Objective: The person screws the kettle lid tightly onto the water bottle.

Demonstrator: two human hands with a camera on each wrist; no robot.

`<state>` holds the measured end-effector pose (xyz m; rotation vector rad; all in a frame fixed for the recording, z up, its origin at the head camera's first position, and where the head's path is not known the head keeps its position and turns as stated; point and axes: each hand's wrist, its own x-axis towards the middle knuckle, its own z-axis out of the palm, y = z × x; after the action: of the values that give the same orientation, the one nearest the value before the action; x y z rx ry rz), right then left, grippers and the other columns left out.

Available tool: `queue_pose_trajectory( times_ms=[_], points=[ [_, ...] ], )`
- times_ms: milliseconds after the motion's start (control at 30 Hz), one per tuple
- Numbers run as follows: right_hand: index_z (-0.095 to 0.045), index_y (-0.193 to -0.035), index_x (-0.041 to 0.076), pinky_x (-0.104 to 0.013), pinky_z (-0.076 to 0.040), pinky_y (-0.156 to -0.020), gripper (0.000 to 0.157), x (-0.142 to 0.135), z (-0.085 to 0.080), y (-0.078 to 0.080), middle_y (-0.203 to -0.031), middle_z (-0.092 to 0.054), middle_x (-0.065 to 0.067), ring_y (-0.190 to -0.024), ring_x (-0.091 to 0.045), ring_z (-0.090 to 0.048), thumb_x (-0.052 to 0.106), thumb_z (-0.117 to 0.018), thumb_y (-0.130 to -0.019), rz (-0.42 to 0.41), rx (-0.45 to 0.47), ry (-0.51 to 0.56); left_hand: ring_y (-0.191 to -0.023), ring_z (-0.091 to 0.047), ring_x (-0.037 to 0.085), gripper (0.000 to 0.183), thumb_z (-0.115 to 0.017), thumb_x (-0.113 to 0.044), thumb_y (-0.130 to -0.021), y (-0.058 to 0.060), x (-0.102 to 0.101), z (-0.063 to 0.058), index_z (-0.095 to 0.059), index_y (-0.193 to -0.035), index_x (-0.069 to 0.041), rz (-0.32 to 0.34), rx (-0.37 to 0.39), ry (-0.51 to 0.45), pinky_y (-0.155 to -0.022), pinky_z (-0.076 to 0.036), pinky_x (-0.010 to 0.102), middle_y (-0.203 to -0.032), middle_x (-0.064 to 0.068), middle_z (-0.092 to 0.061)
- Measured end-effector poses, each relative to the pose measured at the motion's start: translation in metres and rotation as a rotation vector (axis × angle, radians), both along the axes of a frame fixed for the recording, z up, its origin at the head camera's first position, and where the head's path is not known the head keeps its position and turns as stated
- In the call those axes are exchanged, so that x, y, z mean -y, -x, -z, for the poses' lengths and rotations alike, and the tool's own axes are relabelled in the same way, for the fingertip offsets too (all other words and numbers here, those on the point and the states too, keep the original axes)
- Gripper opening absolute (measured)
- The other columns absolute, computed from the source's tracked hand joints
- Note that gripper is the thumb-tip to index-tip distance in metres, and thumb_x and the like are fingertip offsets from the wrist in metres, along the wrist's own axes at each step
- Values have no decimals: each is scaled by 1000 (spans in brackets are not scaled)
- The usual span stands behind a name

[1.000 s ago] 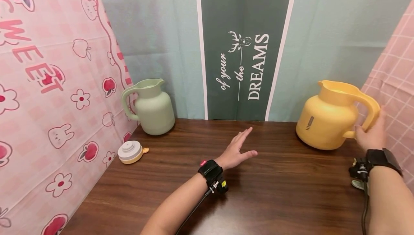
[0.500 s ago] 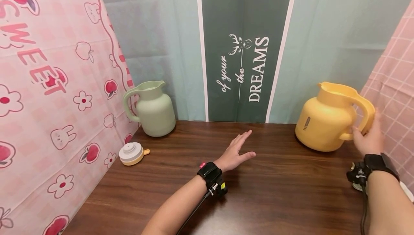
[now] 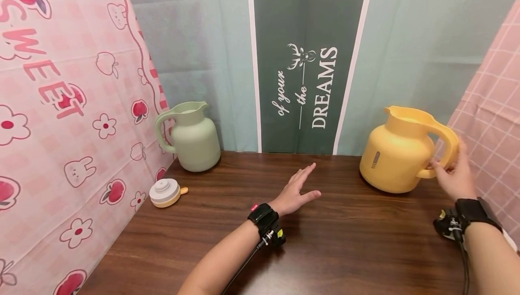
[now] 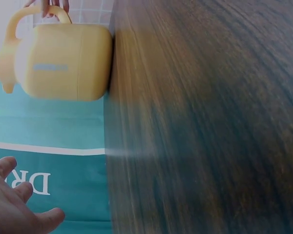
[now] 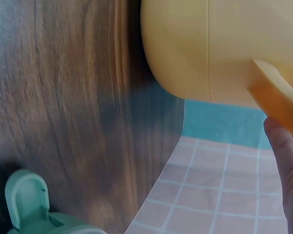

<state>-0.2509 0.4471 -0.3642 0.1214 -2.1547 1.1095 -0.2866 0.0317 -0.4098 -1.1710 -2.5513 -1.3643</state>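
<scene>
At the right of the head view, my right hand holds the handle of a yellow thermos jug. The thumb lies near the handle's lower end, and fingertips curl around the handle in the left wrist view. The jug stands upright without its lid, spout toward the left. My left hand is held over the middle of the table, fingers straight and thumb spread, touching nothing. A pale green thermos jug, also lidless, stands at the back left. In front of it lies a white lid with a yellow rim and tab.
Close to my right wrist lies a green lid with a raised tab, mostly hidden by my arm in the head view. A teal cloth hangs behind the wooden table. Pink cloths flank both sides.
My right hand has slid the yellow thermos jug leftward along the back of the table. The left hand, the green jug and the white lid stay where they were.
</scene>
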Motion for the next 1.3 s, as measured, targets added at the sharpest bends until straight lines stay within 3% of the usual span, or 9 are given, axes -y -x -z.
queue_pose_trajectory(
  times_ms=[167,467,767,867,1100,1300],
  points=[
    [-15,-152,18,-9,-40,-50,83,8,4,-1,-70,-54,20,-58,11,-55,-15,-52,-85,-70,-14,-34,-143,-10,20,85,-33,-81,-80,-1,2,0,-8,-151,-41,-6,20,-4,-107,-22,58,-157,-9,-16],
    [-12,-153,17,-9,-45,-52,88,18,9,3,-79,-60,19,-64,7,-60,-22,-50,-84,-218,-54,-27,-143,-10,20,86,-34,-82,-78,-2,4,-2,-7,-150,-43,-10,43,-8,-105,-24,60,-156,-13,-14],
    [-15,-151,11,-15,-49,-56,84,47,9,9,-82,-61,1,-74,-2,-66,-27,-48,-83,-405,-61,0,-143,-8,21,83,-38,-78,-81,0,8,-1,-7,-150,-44,-17,67,-19,-103,-32,54,-156,-14,-13],
    [-17,-150,10,-17,-50,-55,82,60,8,9,-82,-59,-3,-74,-4,-66,-27,-47,-83,-440,-59,17,-143,-7,21,83,-40,-78,-81,0,9,-1,-6,-149,-45,-23,85,-18,-103,-32,54,-157,-12,-12],
    [-17,-150,11,-20,-50,-55,79,85,8,8,-82,-60,-9,-73,-6,-65,-21,-51,-87,-438,-15,-52,-144,-7,25,87,-42,-79,-78,2,11,0,-2,-148,-47,-33,119,-44,-104,-30,56,-157,-13,-9],
    [-14,-151,12,-21,-52,-61,79,101,9,7,-85,-59,-15,-78,-10,-66,-19,-49,-88,-534,10,-19,-143,-9,21,90,-50,-74,-80,5,12,3,1,-149,-45,-62,124,-73,-107,-27,52,-157,-5,-9]
  ],
)
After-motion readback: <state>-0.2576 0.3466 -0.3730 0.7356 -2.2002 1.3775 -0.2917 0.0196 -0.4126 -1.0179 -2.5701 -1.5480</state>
